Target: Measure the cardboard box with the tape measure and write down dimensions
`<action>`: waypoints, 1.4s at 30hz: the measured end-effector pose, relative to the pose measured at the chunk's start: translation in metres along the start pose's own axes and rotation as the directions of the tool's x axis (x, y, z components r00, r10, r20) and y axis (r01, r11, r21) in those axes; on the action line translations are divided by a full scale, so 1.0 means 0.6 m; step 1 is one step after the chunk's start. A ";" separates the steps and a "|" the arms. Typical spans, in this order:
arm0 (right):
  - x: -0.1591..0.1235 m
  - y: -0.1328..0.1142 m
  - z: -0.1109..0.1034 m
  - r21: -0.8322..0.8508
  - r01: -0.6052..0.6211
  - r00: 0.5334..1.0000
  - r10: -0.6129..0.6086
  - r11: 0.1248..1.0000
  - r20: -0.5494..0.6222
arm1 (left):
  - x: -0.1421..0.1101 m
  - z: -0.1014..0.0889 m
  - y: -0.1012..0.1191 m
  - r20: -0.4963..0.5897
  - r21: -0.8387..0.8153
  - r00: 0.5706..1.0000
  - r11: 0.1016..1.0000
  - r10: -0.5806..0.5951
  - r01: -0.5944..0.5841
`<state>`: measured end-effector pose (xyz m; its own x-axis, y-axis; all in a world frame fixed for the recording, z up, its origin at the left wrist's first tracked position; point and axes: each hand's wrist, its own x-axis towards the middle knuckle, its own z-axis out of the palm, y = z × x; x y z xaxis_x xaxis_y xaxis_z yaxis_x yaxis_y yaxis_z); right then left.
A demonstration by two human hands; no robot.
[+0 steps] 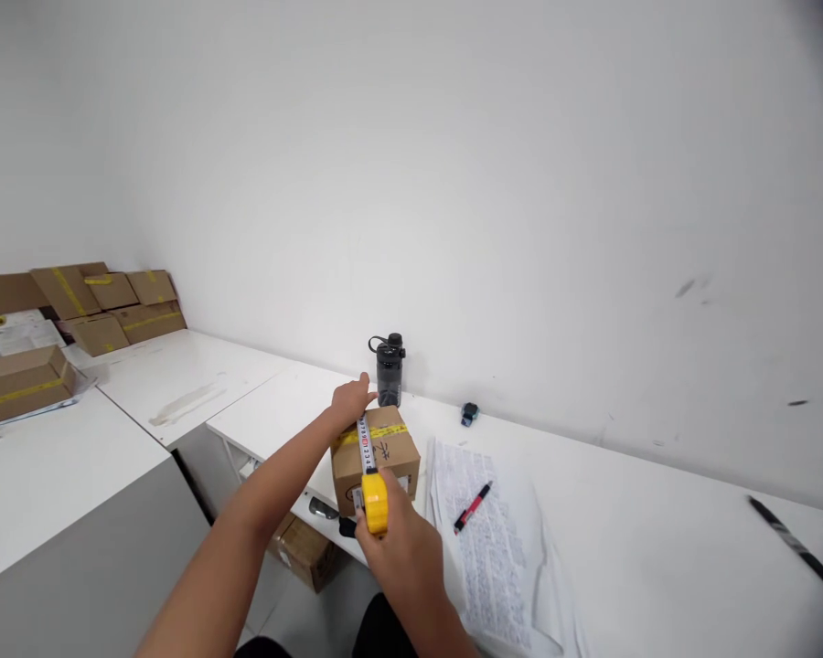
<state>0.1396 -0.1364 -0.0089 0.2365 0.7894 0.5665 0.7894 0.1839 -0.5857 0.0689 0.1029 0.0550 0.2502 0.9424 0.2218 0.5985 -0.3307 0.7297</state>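
Head view: brown cartons (75, 306) taped in yellow are stacked against the wall at far left, with 1 more carton (24, 384) lying before them. Below the edge of the white table (645, 539) sits another carton (302, 553). My left hand (351, 402), fingers loosely bent, rests at the far edge of a small cardboard box (399, 451); I cannot tell whether it pinches the blade's hidden end. The box stands on the table, and the blade (366, 448) crosses its top to a yellow tape measure (377, 503) at the near edge. A black bottle (389, 373) stands just behind. My right hand (408, 544) wraps firmly round the measure's case. Farther right, a red-and-black pen (473, 508) lies on written sheets (490, 576), a small dark item (469, 414) rests near the wall, and a dark, pen-like object (796, 546) lies at far right.
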 end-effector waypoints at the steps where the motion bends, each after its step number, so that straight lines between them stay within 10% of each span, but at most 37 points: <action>1: 0.007 0.000 0.003 -0.008 -0.029 0.999 0.030 1.000 0.030 | -0.004 0.007 0.003 -0.012 0.008 1.000 1.000 -0.012 0.012; 8: 0.028 0.006 0.011 -0.015 -0.050 0.999 0.050 0.999 0.005 | -0.036 0.027 0.007 -0.030 0.225 0.999 0.974 -0.018 0.024; 16: 0.029 0.028 -0.021 0.027 -0.163 0.984 0.160 0.986 0.078 | -0.045 -0.020 0.054 -0.153 0.185 0.977 0.976 0.148 -0.119; 20: 0.004 0.054 -0.043 0.242 -0.103 0.992 0.117 0.965 -0.045 | -0.102 -0.029 0.113 0.091 0.074 0.976 0.976 0.198 -0.204; 25: -0.040 0.063 -0.057 0.394 -0.048 0.985 0.109 0.918 -0.134 | -0.193 0.002 0.133 0.388 -0.061 0.850 0.930 0.356 -0.361; 28: -0.065 0.062 -0.067 0.416 -0.017 0.986 0.084 0.909 -0.143 | -0.209 0.008 0.110 0.450 0.161 0.831 0.886 0.326 -0.434; 33: -0.088 0.055 -0.099 0.538 -0.176 0.939 0.305 0.824 -0.160 | -0.217 -0.022 0.028 0.270 0.598 0.956 0.758 0.112 -0.258; 39: -0.049 0.043 -0.119 0.810 -0.234 0.854 0.512 0.538 -0.093 | -0.303 -0.024 -0.111 -0.122 0.152 0.952 0.954 0.279 -0.260; 42: -0.014 0.028 -0.105 0.861 -0.244 0.848 0.528 0.446 -0.033 | -0.335 0.012 -0.156 -0.138 -0.105 0.954 0.954 0.265 -0.281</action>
<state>0.1867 -0.1771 0.0131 0.6362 0.7478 0.1900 -0.1938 0.3933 -0.8987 -0.0319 -0.0560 -0.0626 0.2927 0.8184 0.4945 0.4209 -0.5746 0.7019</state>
